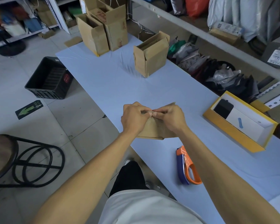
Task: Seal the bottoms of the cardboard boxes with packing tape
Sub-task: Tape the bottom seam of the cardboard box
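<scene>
Now both hands, left hand (134, 116) and right hand (170, 118), pinch a flat box (153, 130) at centre frame; tape dispenser (187, 166) idle lower right, three boxes (150, 55) upright up top.

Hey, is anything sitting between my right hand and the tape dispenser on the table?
Nothing visible. The right hand and left hand both grip the flattened cardboard box; the tape dispenser lies nearer the person, with only bare table between.

Both hands, the left hand (133, 118) and the right hand (170, 118), are gripping the top edge of a flattened cardboard box (153, 129) on the pale blue table (168, 92). A tape dispenser (187, 165) is lying near right; three open boxes are standing farther off.
</scene>
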Motion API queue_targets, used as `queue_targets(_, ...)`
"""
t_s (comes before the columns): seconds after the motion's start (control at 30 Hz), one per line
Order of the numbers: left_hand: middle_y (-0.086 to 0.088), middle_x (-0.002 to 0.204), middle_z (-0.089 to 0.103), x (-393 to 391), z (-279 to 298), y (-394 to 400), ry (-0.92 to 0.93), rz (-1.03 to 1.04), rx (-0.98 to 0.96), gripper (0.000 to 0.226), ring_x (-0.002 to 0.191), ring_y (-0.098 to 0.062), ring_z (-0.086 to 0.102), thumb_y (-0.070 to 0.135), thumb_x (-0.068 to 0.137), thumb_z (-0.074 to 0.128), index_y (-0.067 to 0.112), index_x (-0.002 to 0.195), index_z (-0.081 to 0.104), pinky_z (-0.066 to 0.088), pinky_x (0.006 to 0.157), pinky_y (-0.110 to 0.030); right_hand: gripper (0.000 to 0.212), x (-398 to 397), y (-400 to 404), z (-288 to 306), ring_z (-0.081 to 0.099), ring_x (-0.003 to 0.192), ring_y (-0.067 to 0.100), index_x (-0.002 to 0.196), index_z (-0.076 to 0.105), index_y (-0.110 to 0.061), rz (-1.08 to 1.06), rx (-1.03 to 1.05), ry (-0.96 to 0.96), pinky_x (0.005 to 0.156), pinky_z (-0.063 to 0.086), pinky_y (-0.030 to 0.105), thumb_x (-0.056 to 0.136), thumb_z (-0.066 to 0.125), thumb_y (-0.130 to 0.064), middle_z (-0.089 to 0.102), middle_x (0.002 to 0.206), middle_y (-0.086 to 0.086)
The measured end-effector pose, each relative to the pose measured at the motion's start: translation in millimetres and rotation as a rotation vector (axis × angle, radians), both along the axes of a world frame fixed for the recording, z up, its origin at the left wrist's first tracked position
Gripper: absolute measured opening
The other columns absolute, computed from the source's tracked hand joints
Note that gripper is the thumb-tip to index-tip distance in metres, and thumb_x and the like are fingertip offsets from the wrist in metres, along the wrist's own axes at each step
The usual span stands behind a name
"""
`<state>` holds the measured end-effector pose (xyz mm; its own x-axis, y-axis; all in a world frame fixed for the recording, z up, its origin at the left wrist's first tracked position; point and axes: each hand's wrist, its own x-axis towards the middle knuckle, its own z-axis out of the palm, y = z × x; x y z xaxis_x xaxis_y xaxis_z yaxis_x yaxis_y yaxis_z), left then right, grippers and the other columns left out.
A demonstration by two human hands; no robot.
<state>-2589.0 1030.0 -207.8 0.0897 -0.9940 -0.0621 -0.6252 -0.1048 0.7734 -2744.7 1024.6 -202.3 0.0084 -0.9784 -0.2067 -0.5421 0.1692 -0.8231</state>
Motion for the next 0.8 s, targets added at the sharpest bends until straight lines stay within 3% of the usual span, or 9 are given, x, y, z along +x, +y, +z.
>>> queue_targets(0.1,0.017,0.095,0.063,7.7,2.9,-5.4,0.045,-0.098,0.011,0.010,0.116,-0.016,0.047,0.030,0.084,0.071,0.038,0.089,0.076,0.049,0.087,-0.045,0.009,-5.0,1.8,-2.3,0.068,0.087,0.003,0.092,0.080,-0.031,-0.008,-0.017,-0.044,0.082,0.055,0.036,0.084,0.076,-0.033,0.075,0.087,-0.015)
queue_targets(0.2,0.012,0.095,0.066,20.0,1.9,-11.5,0.114,-0.164,-0.025,0.013,0.112,-0.020,0.050,0.022,0.084,0.072,0.031,0.092,0.077,0.043,0.088,-0.026,0.014,-8.3,-0.2,-4.2,0.066,0.084,-0.005,0.095,0.077,-0.033,0.068,-0.014,-0.046,0.074,0.048,0.021,0.081,0.078,-0.031,0.074,0.088,-0.017)
queue_targets(0.37,0.014,0.087,0.064,13.5,-3.2,-7.9,0.077,-0.126,-0.062,0.012,0.104,-0.016,0.044,0.023,0.084,0.071,0.031,0.090,0.078,0.035,0.079,-0.013,0.011,-3.5,0.7,-6.9,0.067,0.088,0.005,0.091,0.079,-0.032,-0.025,-0.008,-0.009,0.083,0.054,0.038,0.081,0.077,-0.034,0.075,0.086,-0.014)
queue_targets(0.5,0.015,0.093,0.065,27.8,-1.2,-19.7,0.095,-0.268,-0.040,0.017,0.103,-0.013,0.042,0.024,0.083,0.073,0.037,0.094,0.076,0.029,0.081,-0.006,0.019,-0.1,-6.3,1.3,0.063,0.083,0.001,0.080,0.071,-0.042,-0.007,0.012,0.138,0.066,0.047,0.026,0.069,0.077,-0.057,0.070,0.081,-0.019)
queue_targets(0.63,0.020,0.087,0.064,37.1,-2.0,-26.7,0.103,-0.243,-0.032,0.023,0.100,-0.012,0.043,0.018,0.081,0.073,0.038,0.092,0.076,0.028,0.077,0.000,0.010,16.3,-10.7,-3.1,0.062,0.077,0.001,0.072,0.071,-0.042,-0.087,0.002,0.202,0.058,0.037,0.023,0.075,0.077,-0.049,0.067,0.073,-0.021)
queue_targets(0.73,0.017,0.121,0.050,49.5,-4.1,-31.6,0.069,-0.389,0.057,0.038,0.120,-0.009,0.036,0.022,0.077,0.078,0.038,0.111,0.068,0.023,0.090,-0.003,0.010,4.2,-6.6,-5.2,0.064,0.086,-0.001,0.088,0.076,-0.038,-0.070,0.024,0.060,0.072,0.047,0.025,0.079,0.076,-0.042,0.072,0.086,-0.018)
queue_targets(0.8,0.011,0.138,0.033,56.9,-6.5,-28.8,0.124,-0.409,0.158,0.048,0.131,-0.008,0.027,0.022,0.075,0.080,0.043,0.113,0.060,0.024,0.101,-0.016,0.011,1.5,-1.5,-8.0,0.064,0.088,-0.004,0.094,0.076,-0.036,-0.057,0.019,0.036,0.077,0.046,0.024,0.083,0.075,-0.035,0.073,0.091,-0.019)
